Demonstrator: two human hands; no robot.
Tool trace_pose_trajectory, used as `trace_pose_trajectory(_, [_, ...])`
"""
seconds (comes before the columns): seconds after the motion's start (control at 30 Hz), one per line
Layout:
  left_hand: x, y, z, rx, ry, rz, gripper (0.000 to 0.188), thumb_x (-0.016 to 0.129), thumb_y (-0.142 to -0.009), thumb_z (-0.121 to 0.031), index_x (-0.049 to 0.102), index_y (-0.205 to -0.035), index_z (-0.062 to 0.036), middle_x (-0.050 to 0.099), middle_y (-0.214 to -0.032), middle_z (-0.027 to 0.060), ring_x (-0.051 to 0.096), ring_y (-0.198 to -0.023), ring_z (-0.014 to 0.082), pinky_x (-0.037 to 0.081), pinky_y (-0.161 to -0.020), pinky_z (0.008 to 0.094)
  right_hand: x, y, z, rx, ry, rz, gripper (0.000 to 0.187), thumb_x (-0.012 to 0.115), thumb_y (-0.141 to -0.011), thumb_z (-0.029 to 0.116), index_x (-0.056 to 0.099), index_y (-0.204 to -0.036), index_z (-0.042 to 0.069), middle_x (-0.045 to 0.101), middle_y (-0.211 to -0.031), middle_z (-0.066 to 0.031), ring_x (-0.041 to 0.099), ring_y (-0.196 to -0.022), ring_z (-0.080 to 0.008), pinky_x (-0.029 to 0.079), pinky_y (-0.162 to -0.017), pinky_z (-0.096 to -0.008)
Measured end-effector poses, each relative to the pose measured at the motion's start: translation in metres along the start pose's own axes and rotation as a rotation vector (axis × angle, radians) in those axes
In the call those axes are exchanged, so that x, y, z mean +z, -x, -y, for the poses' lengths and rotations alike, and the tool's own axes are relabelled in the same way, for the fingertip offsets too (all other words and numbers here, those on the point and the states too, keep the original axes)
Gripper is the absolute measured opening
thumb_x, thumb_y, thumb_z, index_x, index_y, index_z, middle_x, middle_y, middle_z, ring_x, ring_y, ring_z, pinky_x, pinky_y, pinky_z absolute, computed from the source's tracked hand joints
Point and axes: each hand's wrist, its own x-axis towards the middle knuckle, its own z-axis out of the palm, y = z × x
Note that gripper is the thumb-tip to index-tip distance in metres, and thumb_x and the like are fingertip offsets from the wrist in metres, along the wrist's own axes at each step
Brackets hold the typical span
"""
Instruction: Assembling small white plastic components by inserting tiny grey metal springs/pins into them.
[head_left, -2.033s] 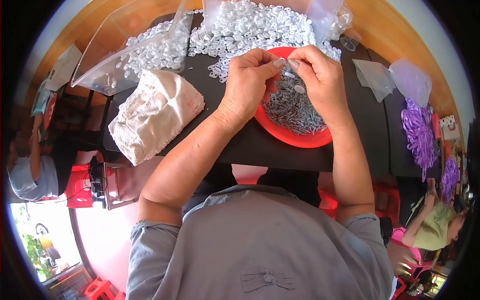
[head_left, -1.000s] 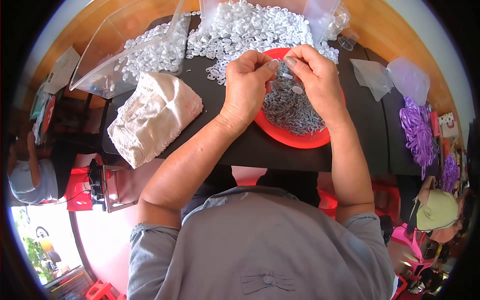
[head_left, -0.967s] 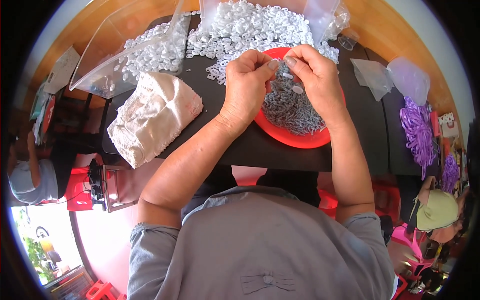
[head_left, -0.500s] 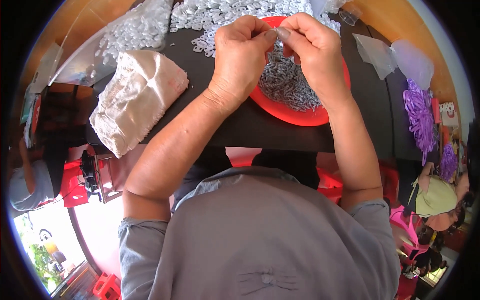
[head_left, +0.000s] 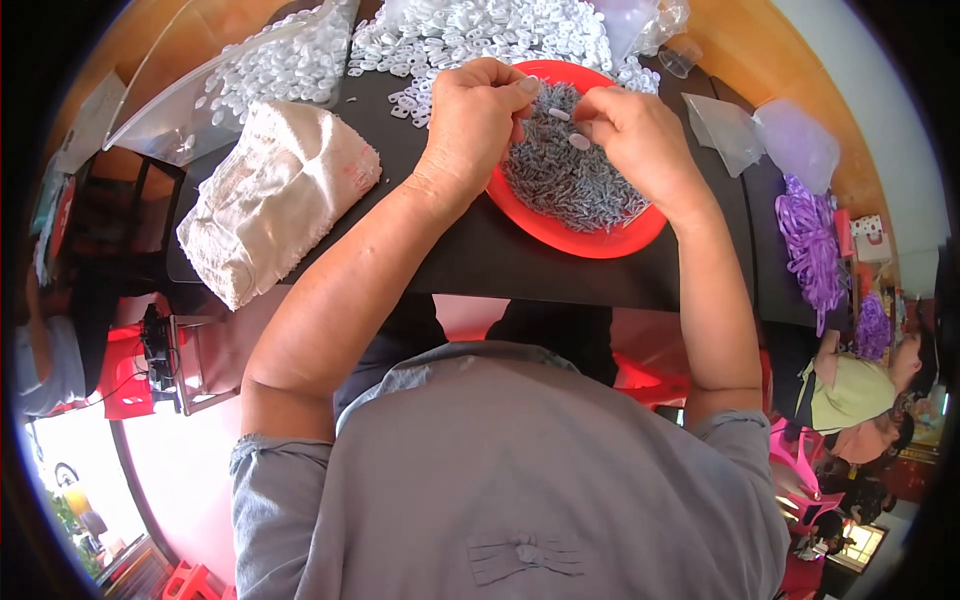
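The left hand (head_left: 470, 115) pinches thumb to finger; whether the right hand (head_left: 645, 140) grips, I can't tell. 1 red bowl (head_left: 572, 243) sits beneath, likely for reach.

Compared with half a second earlier, the hands have parted: the right hand (head_left: 640, 145) has dropped away from the left hand (head_left: 465, 115), lower over the gray pieces (head_left: 570, 190). Two white ovals (head_left: 580, 142), then hidden, now show between them. At right, the co-worker's (head_left: 855, 395) head is more exposed.
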Motion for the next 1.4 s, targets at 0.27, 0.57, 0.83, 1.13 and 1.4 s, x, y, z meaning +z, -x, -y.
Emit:
trace_pose_trajectory(0.27, [0.000,0.000,0.001,-0.030,0.017,0.060,0.014,0.066,-0.088,-0.013,0.061,-0.083,-0.0001,0.058,-0.066,0.0033,0.049,-0.049,0.0098,0.035,-0.040,0.0237,0.005,0.002,-0.015,0.144,-0.544,0.091,0.013,0.066,-0.086,0.014,0.067,-0.089,0.002,0.067,-0.079,-0.0037,0.064,-0.070,-0.0155,0.045,-0.059,-0.0263])
trace_pose_trajectory(0.57, [0.002,0.010,-0.009,-0.030,0.040,0.137,0.015,0.063,-0.088,-0.015,0.062,-0.083,-0.0006,0.056,-0.066,0.0019,0.049,-0.050,0.0092,0.036,-0.042,0.0231,-0.011,-0.003,-0.005,0.330,-1.203,0.119,0.016,0.062,-0.092,0.015,0.065,-0.093,0.000,0.064,-0.077,-0.0047,0.061,-0.061,-0.0137,0.039,-0.050,-0.0213])
trace_pose_trajectory(0.83, [0.004,0.010,-0.005,0.081,-0.033,0.145,0.016,0.064,-0.088,-0.017,0.062,-0.085,-0.0017,0.056,-0.066,0.0001,0.049,-0.052,0.0061,0.036,-0.042,0.0206,-0.013,-0.006,0.000,0.270,-1.166,0.069,0.016,0.061,-0.092,0.016,0.064,-0.091,0.001,0.063,-0.076,-0.0047,0.061,-0.062,-0.0135,0.039,-0.053,-0.0211])
trace_pose_trajectory(1.13, [0.004,0.011,-0.005,0.161,-0.110,0.147,0.016,0.064,-0.088,-0.018,0.063,-0.085,-0.0023,0.056,-0.067,-0.0010,0.049,-0.054,0.0047,0.036,-0.043,0.0198,-0.007,-0.006,0.008,0.201,-1.056,0.035,0.016,0.061,-0.092,0.016,0.065,-0.090,0.001,0.063,-0.075,-0.0026,0.060,-0.063,-0.0108,0.039,-0.053,-0.0207])
trace_pose_trajectory(1.4, [0.008,0.011,-0.012,0.083,0.101,0.181,0.014,0.069,-0.087,-0.009,0.061,-0.092,0.0012,0.062,-0.073,0.0035,0.055,-0.056,0.0070,0.042,-0.043,0.0192,-0.002,-0.006,0.006,0.194,-1.226,0.016,0.019,0.061,-0.093,0.020,0.064,-0.089,0.001,0.063,-0.075,-0.0026,0.060,-0.062,-0.0102,0.039,-0.052,-0.0199])
